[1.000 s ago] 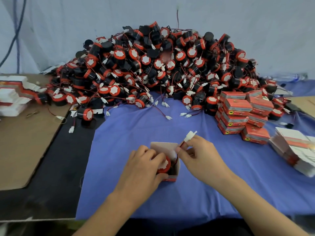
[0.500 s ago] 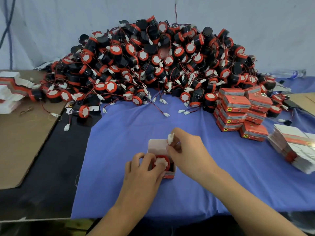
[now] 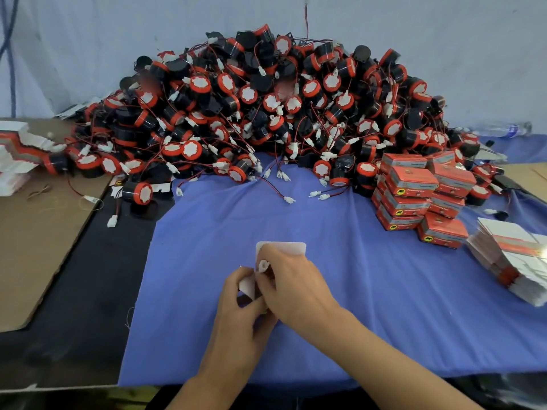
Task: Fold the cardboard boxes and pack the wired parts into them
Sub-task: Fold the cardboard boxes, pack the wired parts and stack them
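Note:
A small cardboard box (image 3: pixel 284 248) stands on the blue cloth (image 3: pixel 384 306) near the front middle, its white lid flap up at the back. My left hand (image 3: pixel 239 309) grips the box's left side and a white side flap. My right hand (image 3: pixel 293 287) covers the box opening and pinches a white wire connector (image 3: pixel 262 265) at its fingertips. The wired part inside the box is hidden under my hands. A huge heap of black and red wired parts (image 3: pixel 266 113) fills the back of the table.
Several closed red boxes (image 3: pixel 420 196) are stacked at the right. A stack of flat unfolded boxes (image 3: pixel 515 255) lies at the far right, another flat stack (image 3: pixel 14 155) at the far left. Brown cardboard (image 3: pixel 35 232) covers the left of the table. Loose connectors trail onto the cloth.
My right hand brought the white connector down from above the box into its opening. Both hands closed in over the box, hiding the red part that showed before.

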Available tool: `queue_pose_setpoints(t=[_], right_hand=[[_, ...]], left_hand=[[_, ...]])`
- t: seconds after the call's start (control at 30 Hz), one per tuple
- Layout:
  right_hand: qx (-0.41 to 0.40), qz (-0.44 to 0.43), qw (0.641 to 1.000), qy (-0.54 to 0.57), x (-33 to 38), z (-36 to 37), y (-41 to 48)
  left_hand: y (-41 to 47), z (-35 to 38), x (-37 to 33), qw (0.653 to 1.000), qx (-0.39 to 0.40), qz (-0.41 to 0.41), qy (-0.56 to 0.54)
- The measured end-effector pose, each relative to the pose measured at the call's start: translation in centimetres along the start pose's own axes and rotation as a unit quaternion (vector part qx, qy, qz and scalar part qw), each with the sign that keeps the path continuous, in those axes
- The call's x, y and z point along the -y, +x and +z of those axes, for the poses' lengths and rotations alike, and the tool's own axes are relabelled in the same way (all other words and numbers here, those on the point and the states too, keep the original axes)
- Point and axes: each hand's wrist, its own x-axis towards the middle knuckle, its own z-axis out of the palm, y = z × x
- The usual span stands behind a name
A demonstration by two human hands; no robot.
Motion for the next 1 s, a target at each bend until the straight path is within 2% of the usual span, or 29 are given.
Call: queue_pose_setpoints(t=[0.17,0.27,0.4,0.53,0.7,0.77,0.87,0.93,1.0], right_hand=[[0.024,-0.049,0.996,-0.071,-0.1,0.1,-0.9],[0.037,-0.069,0.993,-0.090,-0.2,0.0,-1.2],[0.089,-0.065,0.988,-0.105,-0.7,-0.2,-0.9],[0.064,0.002,0.998,0.000,-0.7,-0.8,-0.4],[0.081,0.017,0.995,-0.056,-0.5,-0.2,-0.2],[0.090,-0.001,0.993,-0.072,-0.8,-0.2,-0.3],[0.113,-0.072,0.985,-0.110,-1.5,-0.6,-0.7],[0.105,-0.122,0.979,-0.129,-1.8,-0.7,-1.1],[0.099,-0.137,0.977,-0.130,-2.0,-0.8,-1.4]], left_hand=[[-0.3,-0.6,0.2,0.975,-0.003,0.114,0.191],[-0.1,-0.5,0.3,0.968,0.000,0.163,0.190],[-0.1,-0.6,0.1,0.972,-0.009,0.137,0.190],[-0.1,-0.8,0.6,0.971,-0.026,0.134,0.195],[-0.1,-1.0,0.8,0.965,-0.047,0.148,0.209],[-0.2,-1.0,0.8,0.965,-0.056,0.145,0.210],[-0.3,-1.1,0.8,0.965,-0.065,0.146,0.206],[-0.4,-1.3,0.8,0.961,-0.061,0.162,0.216],[-0.5,-1.6,0.7,0.957,-0.065,0.170,0.227]])
